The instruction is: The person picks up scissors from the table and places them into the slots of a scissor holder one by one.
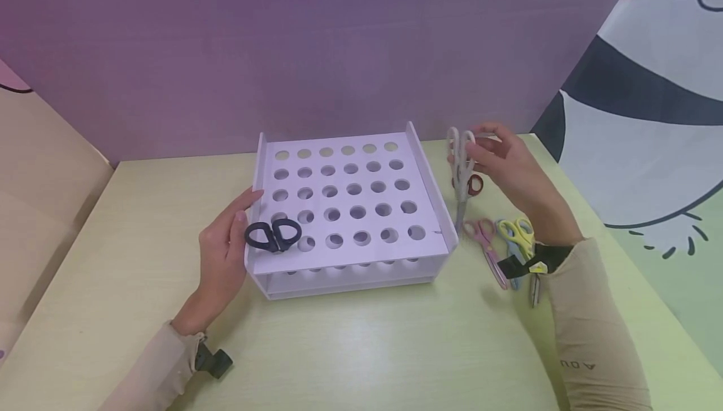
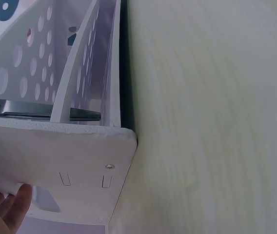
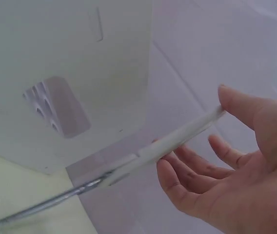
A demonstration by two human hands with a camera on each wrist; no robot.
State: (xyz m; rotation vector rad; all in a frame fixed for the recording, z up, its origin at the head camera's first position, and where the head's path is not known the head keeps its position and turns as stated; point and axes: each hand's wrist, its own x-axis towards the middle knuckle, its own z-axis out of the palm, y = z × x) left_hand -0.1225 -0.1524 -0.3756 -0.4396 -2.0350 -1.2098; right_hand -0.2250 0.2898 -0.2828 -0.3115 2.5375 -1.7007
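Note:
My left hand (image 1: 221, 251) rests against the left side wall of a white rack (image 1: 319, 229) with rows of round holes. In the left wrist view, its fingertips lie beside a cut-out in that wall. A pair of black-handled scissors (image 1: 276, 239) stands in the rack's front left hole, handles up; its blades (image 2: 21, 108) show inside, through the shelves. To the right of the rack, my right hand (image 1: 508, 163) pinches white-handled scissors (image 1: 462, 166) by the handles between thumb and fingers. Their blades point down, as the right wrist view shows at a slant.
On the table right of the rack lie pink scissors (image 1: 484, 241), yellow-handled scissors (image 1: 516, 233) and blue scissors (image 1: 513, 251), close together. Red-handled scissors (image 1: 476, 184) lie behind the white pair. A purple panel (image 1: 339, 53) rises behind the table (image 1: 350, 348).

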